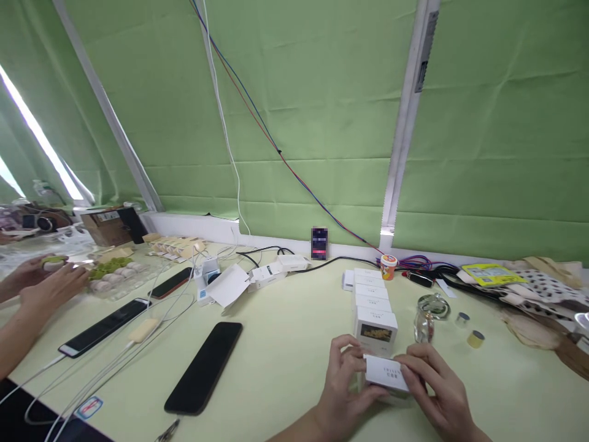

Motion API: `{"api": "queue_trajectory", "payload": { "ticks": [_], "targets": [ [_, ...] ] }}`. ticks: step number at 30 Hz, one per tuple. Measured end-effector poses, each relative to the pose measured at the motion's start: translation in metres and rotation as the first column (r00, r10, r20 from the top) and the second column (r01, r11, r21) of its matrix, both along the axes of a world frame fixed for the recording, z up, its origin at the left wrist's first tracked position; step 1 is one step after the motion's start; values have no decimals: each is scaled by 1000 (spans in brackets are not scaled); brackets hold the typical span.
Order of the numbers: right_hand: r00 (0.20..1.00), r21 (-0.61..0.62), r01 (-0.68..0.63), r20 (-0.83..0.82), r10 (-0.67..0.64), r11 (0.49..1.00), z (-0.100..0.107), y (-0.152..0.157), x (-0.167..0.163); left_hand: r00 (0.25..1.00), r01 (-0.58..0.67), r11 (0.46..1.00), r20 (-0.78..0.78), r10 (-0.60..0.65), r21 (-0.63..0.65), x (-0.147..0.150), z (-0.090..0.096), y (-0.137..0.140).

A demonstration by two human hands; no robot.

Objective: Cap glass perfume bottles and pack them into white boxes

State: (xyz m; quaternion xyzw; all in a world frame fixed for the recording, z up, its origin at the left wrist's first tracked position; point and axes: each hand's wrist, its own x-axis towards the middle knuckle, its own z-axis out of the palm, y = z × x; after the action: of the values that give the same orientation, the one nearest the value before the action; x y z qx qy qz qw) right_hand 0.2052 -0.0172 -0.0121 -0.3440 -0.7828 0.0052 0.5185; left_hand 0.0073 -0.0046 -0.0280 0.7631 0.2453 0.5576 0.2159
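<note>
A small white carton [384, 372] with printed letters on its top sits between my two hands near the table's front. My left hand [343, 388] grips its left side, fingers curled over the far edge and thumb along the front. At the right end, my right hand [435, 387] has its fingers closed on the carton's edge. Just beyond stands a row of similar white boxes [376, 322], the nearest with a dark picture panel on its front. A clear glass bottle [424, 326] stands behind my right hand, near a silver cap [462, 319] and a gold cap [475, 339].
A black phone [205, 367] lies left of my hands, with charging cables and another phone [105, 327] farther left. Opened white packaging [230, 285] lies mid-table. At far left, another person's hands [50, 282] work beside a clear tray. A paper cup [388, 267] stands at the back.
</note>
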Motion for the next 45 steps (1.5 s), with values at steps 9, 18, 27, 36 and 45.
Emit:
{"api": "queue_trajectory", "payload": {
  "ticks": [9,18,27,36,45],
  "targets": [
    [999,-130,-5,42,10,992,12,3,1,988,73,989,141,-55,-130,3,-4,3],
    [999,-212,32,-18,-37,977,19,2,-7,1000,-3,1000,-22,3,-11,1,4,4],
    [999,-252,8,-33,-17,968,24,6,-2,997,13,999,-83,-9,50,0,6,6],
    [997,-237,-2,-76,-16,971,14,6,-2,991,-19,995,-133,31,94,0,6,5],
    [982,-235,-124,-168,86,964,1,7,8,983,-44,994,-172,62,105,-2,8,5]
  ]
}}
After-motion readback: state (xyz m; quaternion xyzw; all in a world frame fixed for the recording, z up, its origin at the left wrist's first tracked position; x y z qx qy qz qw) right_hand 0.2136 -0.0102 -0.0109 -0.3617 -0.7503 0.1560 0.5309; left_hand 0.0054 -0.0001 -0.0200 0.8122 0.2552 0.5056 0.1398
